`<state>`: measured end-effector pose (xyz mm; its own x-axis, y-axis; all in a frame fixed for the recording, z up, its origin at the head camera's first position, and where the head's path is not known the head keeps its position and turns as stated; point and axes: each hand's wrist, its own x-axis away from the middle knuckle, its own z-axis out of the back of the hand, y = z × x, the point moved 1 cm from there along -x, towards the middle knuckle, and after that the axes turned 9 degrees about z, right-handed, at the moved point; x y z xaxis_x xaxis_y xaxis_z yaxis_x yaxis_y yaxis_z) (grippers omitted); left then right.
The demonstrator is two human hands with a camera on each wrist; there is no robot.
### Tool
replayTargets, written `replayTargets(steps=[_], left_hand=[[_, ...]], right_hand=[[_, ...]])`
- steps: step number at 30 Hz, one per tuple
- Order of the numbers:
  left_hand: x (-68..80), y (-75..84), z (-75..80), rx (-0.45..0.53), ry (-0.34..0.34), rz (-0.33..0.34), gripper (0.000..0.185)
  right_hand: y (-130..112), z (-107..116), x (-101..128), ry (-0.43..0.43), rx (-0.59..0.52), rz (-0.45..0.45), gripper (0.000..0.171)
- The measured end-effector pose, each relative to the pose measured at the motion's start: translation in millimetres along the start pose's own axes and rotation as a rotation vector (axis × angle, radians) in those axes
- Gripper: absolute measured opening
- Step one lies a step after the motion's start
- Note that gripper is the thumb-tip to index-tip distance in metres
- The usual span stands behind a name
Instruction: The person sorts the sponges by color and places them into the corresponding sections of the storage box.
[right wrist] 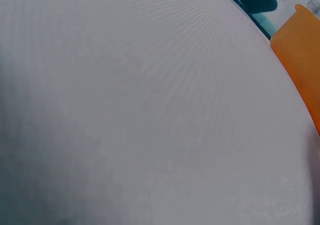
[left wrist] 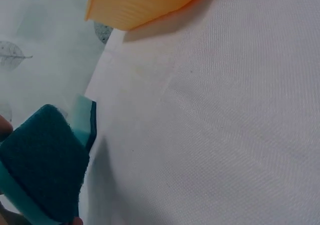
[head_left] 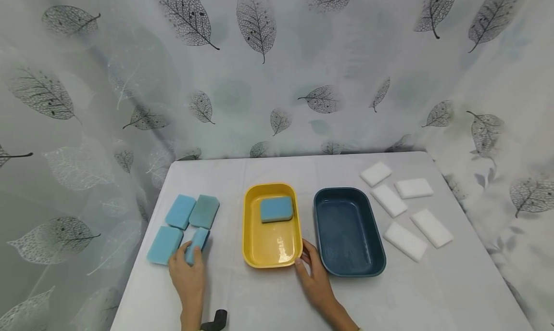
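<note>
My left hand pinches a blue scouring sponge, tilted up on its side. The left wrist view shows the held sponge's dark teal scouring face, with fingertips at its edges. Right around it lie several more sponges, including a blue one just left of the hand and a greener one behind. My right hand holds the near right corner of a yellow tray, thumb in front and fingers along the side. One blue sponge lies inside that tray, towards its far end.
A dark blue tray stands just right of the yellow one. Several white sponge blocks lie spread at the table's right. White cloth covers the table, and a leaf-patterned curtain hangs behind. A black object shows by the left wrist.
</note>
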<state>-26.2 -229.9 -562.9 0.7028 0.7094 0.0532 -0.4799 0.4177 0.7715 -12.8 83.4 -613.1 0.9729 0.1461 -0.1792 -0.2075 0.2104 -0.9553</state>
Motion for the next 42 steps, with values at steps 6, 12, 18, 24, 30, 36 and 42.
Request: replayTargets(steps=[6, 12, 18, 24, 30, 36, 42], left_hand=[[1.0, 3.8, -0.1, 0.015, -0.008, -0.022, 0.043], [2.1, 9.6, -3.2, 0.049, -0.066, -0.059, 0.047], [7.3, 20.4, -6.7, 0.058, -0.183, -0.057, 0.059], [12.7, 34.7, -8.1, 0.068, -0.298, -0.025, 0.077], [15.7, 44.0, -12.5, 0.059, -0.344, -0.036, 0.085], [18.4, 52.4, -15.0, 0.029, -0.369, -0.072, 0.088], [23.2, 59.8, -21.1, -0.007, -0.383, -0.147, 0.091]], right_hand=[[1, 0, 1, -0.006, -0.021, -0.005, 0.056], [0, 0, 0, -0.009, -0.014, -0.005, 0.055], [1, -1, -1, -0.009, -0.017, -0.017, 0.056], [1, -1, -1, -0.002, -0.004, 0.009, 0.056], [1, 0, -1, -0.003, -0.014, 0.006, 0.056], [-4, -1, -2, 0.019, -0.035, -0.020, 0.055], [-1, 1, -2, -0.004, -0.040, -0.027, 0.056]])
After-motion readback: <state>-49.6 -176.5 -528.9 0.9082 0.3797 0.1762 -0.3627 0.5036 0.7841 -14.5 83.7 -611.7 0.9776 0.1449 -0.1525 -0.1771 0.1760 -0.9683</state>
